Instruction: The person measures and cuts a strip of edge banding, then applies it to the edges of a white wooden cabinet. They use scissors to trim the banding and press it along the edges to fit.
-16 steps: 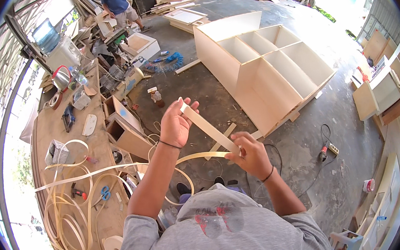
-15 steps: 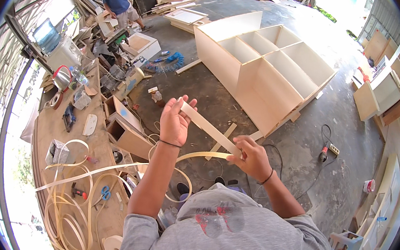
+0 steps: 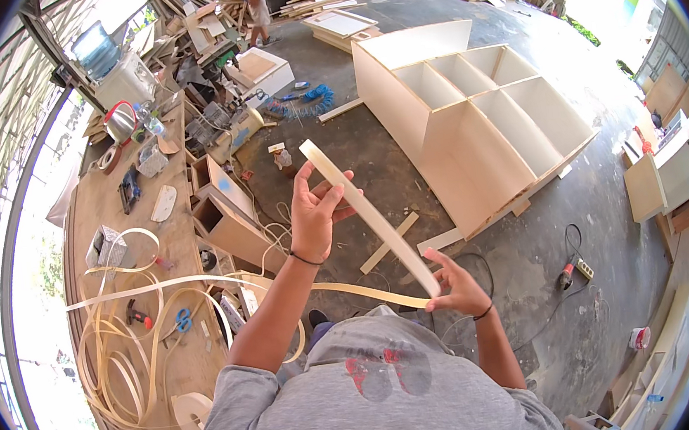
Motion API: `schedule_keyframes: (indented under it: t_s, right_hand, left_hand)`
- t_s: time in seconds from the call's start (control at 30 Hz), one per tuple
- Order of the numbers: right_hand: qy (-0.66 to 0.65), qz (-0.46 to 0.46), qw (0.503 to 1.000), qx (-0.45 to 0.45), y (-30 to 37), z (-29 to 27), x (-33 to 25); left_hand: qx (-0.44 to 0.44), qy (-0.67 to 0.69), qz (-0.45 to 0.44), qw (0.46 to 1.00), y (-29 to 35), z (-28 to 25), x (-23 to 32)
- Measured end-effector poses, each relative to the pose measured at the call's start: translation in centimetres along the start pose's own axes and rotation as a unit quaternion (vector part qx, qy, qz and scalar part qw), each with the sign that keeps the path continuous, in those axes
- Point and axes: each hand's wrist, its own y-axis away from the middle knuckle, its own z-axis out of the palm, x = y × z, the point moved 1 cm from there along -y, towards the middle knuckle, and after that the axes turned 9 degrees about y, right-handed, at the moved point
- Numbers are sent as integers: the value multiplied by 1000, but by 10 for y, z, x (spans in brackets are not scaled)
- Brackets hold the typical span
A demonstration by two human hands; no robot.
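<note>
My left hand (image 3: 313, 228) grips a narrow pale wooden strip (image 3: 374, 216) near its upper end, thumb on one side and fingers on the other. The strip slants down to the right, its edge turned up. At its lower end is my right hand (image 3: 461, 293), thumb by the strip and fingers lifted apart. A cream edge banding tape (image 3: 368, 291) runs from beneath my left forearm to the right thumb and meets the strip there. More banding lies in loose loops (image 3: 133, 385) on the wooden bench (image 3: 146, 263) at left.
A white cabinet carcass (image 3: 470, 145) with open compartments lies ahead on the right. Blue scissors (image 3: 183, 320), a red-and-black tool (image 3: 140, 316) and a tape roll (image 3: 191, 414) sit on the bench. Crossed wood offcuts (image 3: 390, 242) and a power strip (image 3: 585, 269) with cables lie on the floor.
The wooden strip has turned edge up and stands steeper. My right hand has moved down and right, its fingers opening out, with the banding following. A person at the back has shifted right.
</note>
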Motion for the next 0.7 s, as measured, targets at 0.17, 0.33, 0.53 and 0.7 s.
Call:
schedule_keyframes:
  t_s: [0.17, 0.33, 0.53, 0.7]
  right_hand:
    - [-282, -88, 955, 14, 8, -27, 19]
    - [-233, -45, 971, -11, 8, -23, 29]
    - [107, -72, 992, 3, 16, 5, 10]
    - [202, -82, 976, 6, 18, 13, 3]
  left_hand:
    - [27, 33, -23, 999, 1, -2, -8]
    - [-14, 127, -59, 990, -3, 3, -19]
    - [111, 108, 76, 985, -39, -23, -15]
    - [186, 210, -34, 959, -85, -62, 1]
